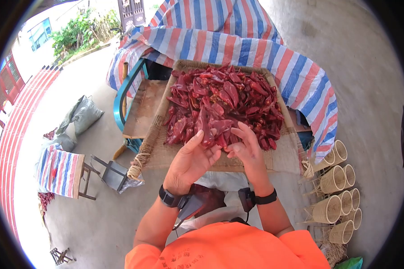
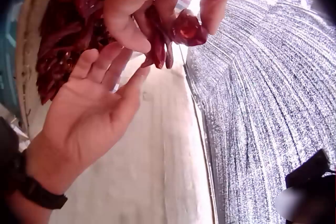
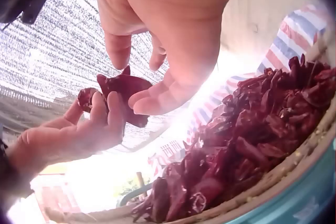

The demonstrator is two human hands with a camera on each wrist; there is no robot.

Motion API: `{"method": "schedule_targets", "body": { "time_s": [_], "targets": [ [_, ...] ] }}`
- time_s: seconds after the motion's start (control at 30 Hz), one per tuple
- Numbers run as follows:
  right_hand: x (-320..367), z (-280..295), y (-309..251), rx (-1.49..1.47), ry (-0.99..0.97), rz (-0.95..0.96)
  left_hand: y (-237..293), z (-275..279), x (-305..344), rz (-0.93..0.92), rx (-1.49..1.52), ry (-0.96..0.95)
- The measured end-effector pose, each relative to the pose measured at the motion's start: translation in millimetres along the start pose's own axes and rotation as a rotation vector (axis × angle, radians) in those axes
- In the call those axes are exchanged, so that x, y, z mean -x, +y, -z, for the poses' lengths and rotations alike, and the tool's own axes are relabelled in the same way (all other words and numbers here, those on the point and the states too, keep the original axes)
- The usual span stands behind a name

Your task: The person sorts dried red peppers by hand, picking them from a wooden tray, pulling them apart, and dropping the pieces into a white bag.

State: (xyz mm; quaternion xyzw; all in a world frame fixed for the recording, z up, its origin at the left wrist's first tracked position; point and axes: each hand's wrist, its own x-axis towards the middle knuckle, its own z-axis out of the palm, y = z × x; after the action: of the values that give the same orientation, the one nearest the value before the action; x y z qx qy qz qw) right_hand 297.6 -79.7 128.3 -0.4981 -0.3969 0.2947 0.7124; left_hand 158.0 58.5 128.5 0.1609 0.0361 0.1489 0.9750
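Observation:
A heap of dried red chilies [image 1: 224,101] fills a flat woven tray [image 1: 238,163]. Both hands hover over its near edge. My left hand [image 1: 191,159] pinches a few dried chilies [image 2: 186,28] between thumb and fingers [image 2: 131,19]. In the right wrist view the same chilies [image 3: 126,86] sit in the left hand's curled fingers [image 3: 63,137]. My right hand [image 1: 247,145] lies beside it with fingers loosely extended [image 2: 89,108]. Its fingertips [image 3: 157,98] touch the held chilies, thumb apart. Both wrists wear black bands.
The tray rests on a stand draped with a red, white and blue striped tarp [image 1: 256,49]. Several woven bamboo baskets [image 1: 334,197] lie on the concrete at right. At left are a metal stool [image 1: 112,172], grey sacks [image 1: 83,114] and a striped bag [image 1: 58,172].

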Motion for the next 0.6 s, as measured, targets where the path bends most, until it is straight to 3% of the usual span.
{"method": "schedule_targets", "body": {
  "time_s": [0.07, 0.27, 0.37, 0.43, 0.6],
  "targets": [
    [3.5, -2.8, 2.7, -0.04, -0.029, 0.002, -10.7, -2.8, 13.5, -0.015, 0.031, -0.008],
    [15.1, -4.5, 3.4, -0.354, -0.133, -0.277, -29.8, 31.7, 37.7, -0.006, 0.083, -0.102],
    [23.6, 0.4, 18.1, -0.142, -0.099, -0.283, -35.8, 44.0, 48.5, -0.024, 0.061, -0.096],
    [29.7, 1.5, 23.1, -0.14, -0.114, -0.232, -41.2, 58.0, 52.7, -0.047, 0.032, -0.039],
    [46.1, 1.9, 21.5, -0.118, -0.105, -0.178, -53.2, 78.8, 67.3, -0.069, -0.009, -0.119]
  ]
}}
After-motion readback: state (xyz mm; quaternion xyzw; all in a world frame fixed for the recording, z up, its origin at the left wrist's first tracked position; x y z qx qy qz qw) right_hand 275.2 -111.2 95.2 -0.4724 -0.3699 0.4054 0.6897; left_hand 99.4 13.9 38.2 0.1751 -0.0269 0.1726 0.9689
